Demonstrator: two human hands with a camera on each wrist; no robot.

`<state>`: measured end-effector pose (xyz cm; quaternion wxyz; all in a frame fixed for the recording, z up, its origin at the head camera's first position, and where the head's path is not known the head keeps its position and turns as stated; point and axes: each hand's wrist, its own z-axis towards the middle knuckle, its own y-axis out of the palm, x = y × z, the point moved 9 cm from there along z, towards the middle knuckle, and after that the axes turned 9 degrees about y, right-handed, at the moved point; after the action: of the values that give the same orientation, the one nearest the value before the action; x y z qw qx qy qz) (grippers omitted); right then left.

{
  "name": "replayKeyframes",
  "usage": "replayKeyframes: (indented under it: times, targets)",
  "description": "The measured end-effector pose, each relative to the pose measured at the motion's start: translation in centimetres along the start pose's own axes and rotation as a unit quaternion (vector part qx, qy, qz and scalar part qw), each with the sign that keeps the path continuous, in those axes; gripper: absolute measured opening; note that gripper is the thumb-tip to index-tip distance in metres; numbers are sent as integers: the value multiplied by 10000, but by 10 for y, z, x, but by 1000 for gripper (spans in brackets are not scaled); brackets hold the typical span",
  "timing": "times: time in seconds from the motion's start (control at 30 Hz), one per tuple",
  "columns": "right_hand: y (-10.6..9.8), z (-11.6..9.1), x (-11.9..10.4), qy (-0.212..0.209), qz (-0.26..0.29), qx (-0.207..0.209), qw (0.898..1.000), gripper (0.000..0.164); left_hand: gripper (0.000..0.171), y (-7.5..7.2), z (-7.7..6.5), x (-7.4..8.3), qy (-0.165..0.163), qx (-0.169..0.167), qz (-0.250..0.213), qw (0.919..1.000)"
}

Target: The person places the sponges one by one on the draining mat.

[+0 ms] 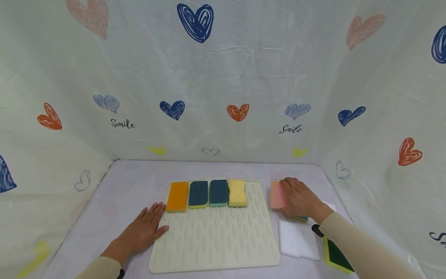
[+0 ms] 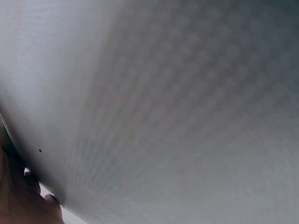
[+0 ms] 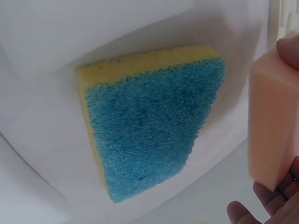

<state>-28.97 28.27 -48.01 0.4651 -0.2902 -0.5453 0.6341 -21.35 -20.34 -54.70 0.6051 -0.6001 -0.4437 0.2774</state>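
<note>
My right hand [image 1: 304, 199] grips a pink sponge [image 1: 277, 195] to the right of the cream ridged mat [image 1: 216, 242]. In the right wrist view, thumb and fingers hold the pink block from opposite ends. Close by lies a yellow sponge with a blue scouring face [image 3: 149, 126], mostly hidden under the hand in the head view. My left hand [image 1: 144, 228] rests with spread fingers at the mat's left edge. Along the mat's far side stand, in a row, an orange sponge [image 1: 177, 197], two dark-blue-topped sponges [image 1: 198, 193] and a pale yellow sponge [image 1: 237, 193].
White folded cloths [image 1: 297, 240] lie right of the mat. Beyond them, partly under the right forearm, is a yellow sponge with a dark green face [image 1: 338, 254]. A heart-printed white curtain [image 1: 209, 77] encloses the table's back and sides.
</note>
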Motion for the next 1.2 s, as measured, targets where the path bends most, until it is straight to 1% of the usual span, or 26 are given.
replayKeyframes:
  times: [0.13,0.23,0.27,0.47,0.57,0.73,0.97,1.2]
  targets:
    - [-1,7,-8,-135,73,-10,9999,73,83,0,0,0,-9,-10,-10,10000]
    - [-3,13,-19,-333,182,-11,9993,69,83,0,0,0,-11,-17,-12,10000]
    - [-3,15,-22,-370,228,-76,9990,68,83,-1,0,0,-11,-15,-14,10000]
    - [3,32,-40,-579,391,-244,9973,75,84,2,0,-1,-61,-78,-59,9999]
    - [3,39,-48,-716,410,-191,9964,79,85,3,1,-1,-70,-112,-79,9999]
    - [7,48,-57,-740,400,-448,9954,85,86,4,2,-2,-61,-149,-52,9999]
    - [11,54,-62,-752,380,-642,9944,76,87,5,2,-3,-101,-178,0,9998]
    - [18,56,-63,-659,518,-979,9917,78,86,3,1,-2,-102,-157,-10,9998]
